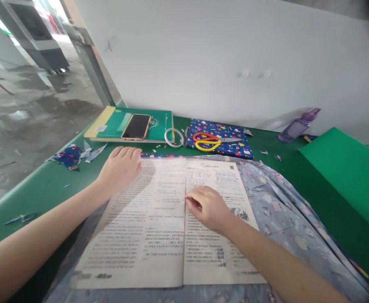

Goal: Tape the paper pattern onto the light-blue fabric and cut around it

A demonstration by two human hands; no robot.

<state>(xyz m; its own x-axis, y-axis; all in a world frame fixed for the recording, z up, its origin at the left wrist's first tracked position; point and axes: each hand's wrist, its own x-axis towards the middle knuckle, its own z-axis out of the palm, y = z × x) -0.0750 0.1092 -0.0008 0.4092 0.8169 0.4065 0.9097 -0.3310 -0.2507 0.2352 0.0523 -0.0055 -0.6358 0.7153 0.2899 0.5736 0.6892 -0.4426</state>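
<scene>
An open book [159, 235] with printed pages lies flat on a patterned cloth [276, 202], whose blue edge shows along the top of the book. My left hand [120, 169] rests at the book's upper left corner, fingers bent and pressed together; whatever is beneath them is hidden. Over the right page, close to the centre fold, my right hand [208, 206] is curled with thumb and fingertips meeting. Anything between those fingertips is too small to make out.
Behind the book are a phone [136, 127] on green books [108, 122], a white ring [174, 138], and scissors [217, 141] on folded blue fabric [197, 126]. A purple spray bottle [295, 128] and green board [345, 168] stand right. Fabric scraps [70, 156] lie left.
</scene>
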